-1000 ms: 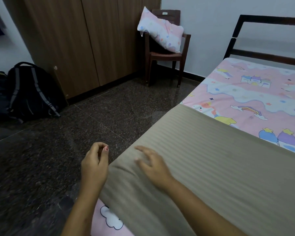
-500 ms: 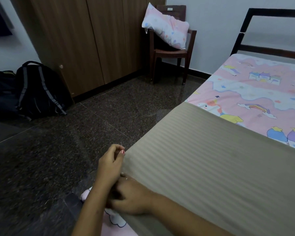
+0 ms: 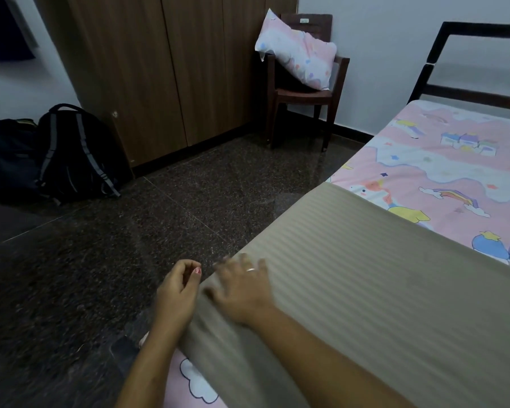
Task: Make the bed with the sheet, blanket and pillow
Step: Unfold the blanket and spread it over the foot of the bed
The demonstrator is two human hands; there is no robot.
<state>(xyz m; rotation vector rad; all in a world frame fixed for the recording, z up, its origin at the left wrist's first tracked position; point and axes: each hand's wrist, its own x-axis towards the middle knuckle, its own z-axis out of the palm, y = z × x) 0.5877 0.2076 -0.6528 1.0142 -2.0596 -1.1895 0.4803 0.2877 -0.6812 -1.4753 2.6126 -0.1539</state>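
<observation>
R hand (image 3: 242, 293) flat on striped blanket (image 3: 380, 304), L hand (image 3: 177, 293) curled beside its edge; pillow (image 3: 298, 51) on chair (image 3: 305, 96).

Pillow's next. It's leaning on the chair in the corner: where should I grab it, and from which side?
Probably the raised end of the pillow: it leans tilted across the chair, and that end juts free past the backrest, so fingers can close over it. Come from the chair's open front, the floor side; the armrest crowds the lower end.

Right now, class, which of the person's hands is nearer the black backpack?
Left. The left hand is over the floor, toward the black backpack; the right hand lies on the striped blanket, farther away.
</observation>
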